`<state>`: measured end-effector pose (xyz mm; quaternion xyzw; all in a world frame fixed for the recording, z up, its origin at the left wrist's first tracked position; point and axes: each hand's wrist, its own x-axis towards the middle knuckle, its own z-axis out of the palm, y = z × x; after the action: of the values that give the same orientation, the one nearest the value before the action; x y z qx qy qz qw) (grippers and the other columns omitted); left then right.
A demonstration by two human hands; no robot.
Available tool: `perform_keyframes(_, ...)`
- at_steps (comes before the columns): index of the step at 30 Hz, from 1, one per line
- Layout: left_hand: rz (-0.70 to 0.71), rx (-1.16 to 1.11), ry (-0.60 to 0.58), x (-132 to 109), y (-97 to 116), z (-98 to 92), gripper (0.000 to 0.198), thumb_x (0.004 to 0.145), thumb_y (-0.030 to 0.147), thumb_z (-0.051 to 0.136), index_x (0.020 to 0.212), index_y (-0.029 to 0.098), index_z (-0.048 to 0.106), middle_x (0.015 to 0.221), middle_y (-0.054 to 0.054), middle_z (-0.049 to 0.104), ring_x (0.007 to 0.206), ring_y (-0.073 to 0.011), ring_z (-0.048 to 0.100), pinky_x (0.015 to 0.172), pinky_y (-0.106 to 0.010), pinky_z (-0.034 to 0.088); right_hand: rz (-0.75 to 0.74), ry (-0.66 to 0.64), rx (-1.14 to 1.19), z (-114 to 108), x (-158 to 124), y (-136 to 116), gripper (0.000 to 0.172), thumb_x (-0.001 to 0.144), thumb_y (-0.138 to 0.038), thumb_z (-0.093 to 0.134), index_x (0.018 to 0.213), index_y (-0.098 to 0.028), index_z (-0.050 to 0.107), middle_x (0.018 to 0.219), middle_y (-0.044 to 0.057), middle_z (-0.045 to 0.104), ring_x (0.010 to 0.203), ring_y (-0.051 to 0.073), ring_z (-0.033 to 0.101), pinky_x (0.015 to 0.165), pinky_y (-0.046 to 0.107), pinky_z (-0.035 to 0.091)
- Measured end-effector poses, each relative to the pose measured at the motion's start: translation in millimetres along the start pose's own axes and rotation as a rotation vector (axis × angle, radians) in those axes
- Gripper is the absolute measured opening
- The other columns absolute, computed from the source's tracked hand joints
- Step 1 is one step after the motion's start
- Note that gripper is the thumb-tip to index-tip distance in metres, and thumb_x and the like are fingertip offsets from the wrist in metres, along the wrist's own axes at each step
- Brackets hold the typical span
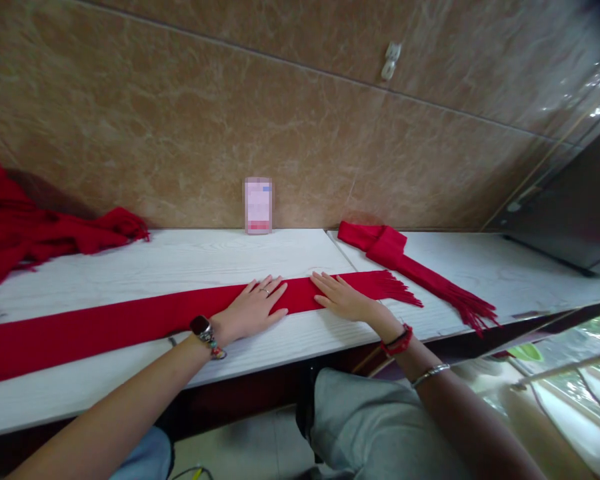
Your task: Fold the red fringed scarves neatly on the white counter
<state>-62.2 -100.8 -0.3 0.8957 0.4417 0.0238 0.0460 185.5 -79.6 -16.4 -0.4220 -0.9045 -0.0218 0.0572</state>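
A long red scarf point(130, 317) lies stretched out along the white tabletop, its fringed end to the right and its other end running out of view at the left. My left hand point(253, 308) rests flat on the scarf with the fingers spread. Farther right, near the fringe, my right hand point(344, 297) also lies palm down on the cloth, fingers stretched out. A short stretch of scarf shows between the two hands. Neither hand grips anything.
Behind, a folded red scarf point(387, 243) trails its fringe toward the front edge. A heap of red cloth point(30, 227) lies at far left. A phone point(259, 205) leans against the brown wall point(195, 127). A dark box-like object point(570, 193) stands at the right.
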Motion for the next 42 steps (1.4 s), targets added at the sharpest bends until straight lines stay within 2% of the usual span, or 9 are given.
perform_keyframes(6, -0.036, -0.048, -0.018, 1, 0, -4.2, 0.066, 0.087, 0.053, 0.027, 0.139, 0.013, 0.019, 0.147, -0.01, 0.013, 0.135, -0.0239, 0.006, 0.107, -0.043, 0.007, 0.036, 0.127, 0.009, -1, 16, -29, 0.054, 0.092, -0.039, 0.026, 0.138, -0.013, 0.025, 0.141, 0.017, 0.03, 0.131, 0.027, 0.022, 0.101, 0.053, 0.025)
perform_keyframes(11, -0.064, -0.032, -0.055, 2, -2, -4.2, 0.069, 0.087, 0.053, 0.028, 0.139, 0.01, 0.019, 0.147, -0.011, 0.014, 0.135, -0.0233, 0.008, 0.107, -0.041, 0.009, -0.026, 0.101, -0.021, 3, 23, -45, 0.052, 0.092, -0.035, 0.026, 0.137, -0.008, 0.028, 0.14, 0.018, 0.031, 0.13, 0.028, 0.025, 0.101, 0.05, 0.026)
perform_keyframes(16, -0.045, -0.033, -0.041, 1, -3, -4.5, 0.069, 0.086, 0.053, 0.027, 0.14, 0.011, 0.018, 0.147, -0.01, 0.014, 0.135, -0.0231, 0.009, 0.107, -0.041, 0.01, 0.079, 0.064, -0.111, 5, -9, 1, 0.049, 0.092, -0.029, 0.026, 0.137, -0.01, 0.027, 0.141, 0.019, 0.028, 0.13, 0.028, 0.026, 0.098, 0.052, 0.03)
perform_keyframes(21, -0.049, -0.029, -0.079, 2, -3, -5.0, 0.069, 0.086, 0.053, 0.027, 0.14, 0.011, 0.016, 0.147, -0.009, 0.012, 0.135, -0.0231, 0.008, 0.107, -0.041, 0.009, 0.265, -0.043, -0.295, 7, -57, 65, 0.039, 0.091, -0.02, 0.03, 0.126, -0.011, 0.045, 0.138, 0.02, 0.032, 0.128, 0.031, 0.027, 0.094, 0.056, 0.034)
perform_keyframes(24, -0.05, -0.047, -0.104, 2, -3, -7.6, 0.073, 0.085, 0.056, 0.027, 0.141, 0.011, 0.015, 0.147, -0.009, 0.009, 0.135, -0.0235, 0.006, 0.107, -0.042, 0.008, 0.315, -0.021, -0.34, 6, -66, 80, 0.037, 0.089, -0.016, 0.031, 0.119, -0.01, 0.051, 0.136, 0.022, 0.036, 0.127, 0.034, 0.029, 0.093, 0.06, 0.033)
perform_keyframes(28, -0.057, -0.079, -0.146, 4, -3, -20.3, 0.084, 0.08, 0.067, 0.026, 0.141, 0.011, 0.013, 0.147, -0.011, 0.008, 0.135, -0.0252, 0.003, 0.107, -0.045, 0.006, 0.328, 0.172, -0.2, -1, -38, 51, 0.048, 0.092, -0.028, 0.028, 0.133, -0.004, 0.034, 0.138, 0.022, 0.032, 0.129, 0.031, 0.025, 0.098, 0.055, 0.03)
perform_keyframes(35, -0.117, -0.07, -0.126, 3, -8, -25.6, 0.089, 0.077, 0.07, 0.029, 0.141, 0.01, 0.012, 0.147, -0.013, 0.008, 0.135, -0.0251, 0.004, 0.106, -0.043, 0.009, -0.017, 0.129, 0.001, -5, 22, -46, 0.051, 0.092, -0.034, 0.027, 0.135, -0.007, 0.031, 0.14, 0.017, 0.031, 0.131, 0.025, 0.022, 0.103, 0.048, 0.025)
perform_keyframes(38, -0.084, -0.032, -0.06, -4, -9, -14.7, 0.082, 0.08, 0.066, 0.029, 0.14, 0.01, 0.016, 0.147, -0.012, 0.013, 0.135, -0.0237, 0.007, 0.107, -0.04, 0.01, -0.04, 0.104, 0.007, 0, 22, -53, 0.05, 0.091, -0.031, 0.029, 0.134, -0.006, 0.033, 0.139, 0.017, 0.032, 0.13, 0.025, 0.025, 0.103, 0.047, 0.025)
perform_keyframes(42, -0.083, -0.028, -0.061, -15, -11, -12.4, 0.082, 0.081, 0.066, 0.026, 0.14, 0.01, 0.016, 0.147, -0.01, 0.012, 0.135, -0.0227, 0.007, 0.107, -0.038, 0.01, 0.011, 0.104, 0.003, 3, 8, -34, 0.048, 0.091, -0.029, 0.028, 0.135, -0.009, 0.033, 0.14, 0.016, 0.031, 0.13, 0.024, 0.027, 0.102, 0.047, 0.028)
